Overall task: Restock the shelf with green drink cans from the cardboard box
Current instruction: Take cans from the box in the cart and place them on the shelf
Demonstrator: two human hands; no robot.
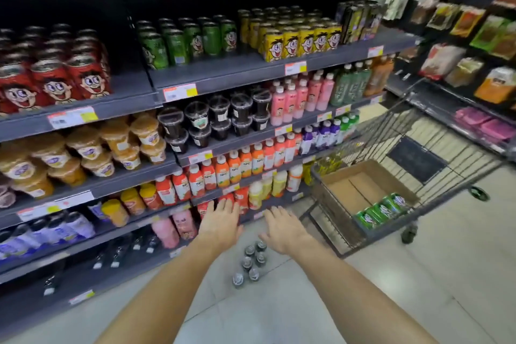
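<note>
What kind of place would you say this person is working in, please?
Most likely a supermarket drinks aisle. Tiered shelves carry rows of cans and bottles behind price tags, and a wire trolley stands alongside holding a cardboard box with green cans in it.

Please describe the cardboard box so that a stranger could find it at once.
Look right of the shelves to the wire cart. The box sits inside it, open-topped and brown. Green cans line its near corner, unlike anything else in the cart.
</note>
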